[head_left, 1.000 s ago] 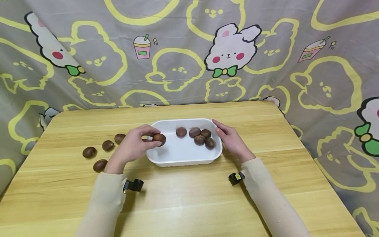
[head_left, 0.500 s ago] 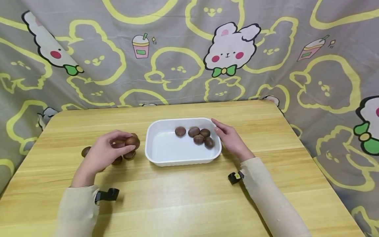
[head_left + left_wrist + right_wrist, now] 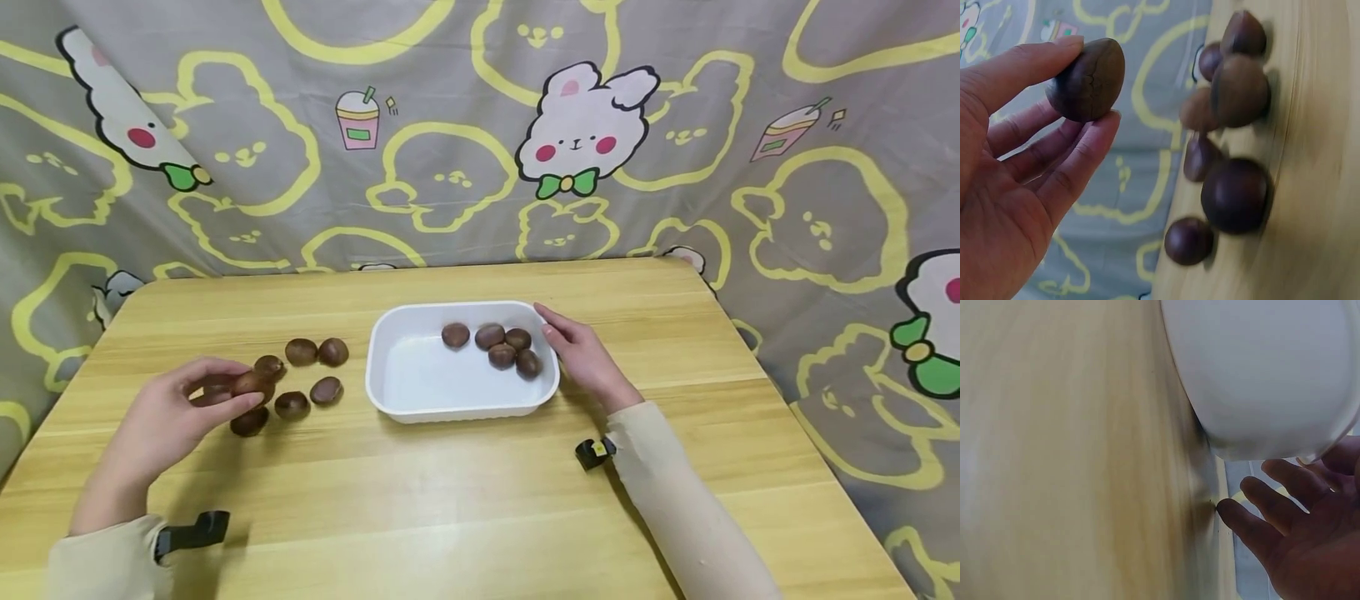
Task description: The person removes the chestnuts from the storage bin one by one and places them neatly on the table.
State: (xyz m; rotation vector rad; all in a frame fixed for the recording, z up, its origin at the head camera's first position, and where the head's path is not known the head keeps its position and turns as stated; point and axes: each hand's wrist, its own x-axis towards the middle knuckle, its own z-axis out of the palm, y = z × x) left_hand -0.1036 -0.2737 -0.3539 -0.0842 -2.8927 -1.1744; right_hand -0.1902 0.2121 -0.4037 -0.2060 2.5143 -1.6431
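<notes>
My left hand (image 3: 176,408) pinches a brown chestnut (image 3: 1088,80) between thumb and fingertips, over the left part of the table. Several more chestnuts (image 3: 302,352) lie loosely grouped around and beyond it, one partly hidden behind the fingers. In the middle stands a white plastic tray (image 3: 427,412) with rounded corners. Inside it, several chestnuts (image 3: 502,357) sit toward the right and back. My right hand (image 3: 587,357) holds the tray's right rim with thumb and forefinger; in the right wrist view its other fingers (image 3: 1250,525) spread apart below the tray wall.
The wood-grain table (image 3: 465,508) ends at a patterned curtain (image 3: 442,92) close behind its far edge. A black wrist camera (image 3: 193,533) juts from the left sleeve, and another camera (image 3: 594,453) from the right sleeve.
My left hand has moved from the tray's left end leftward to the loose chestnuts, still with a chestnut in its fingers. The right hand and the tray stay in place.
</notes>
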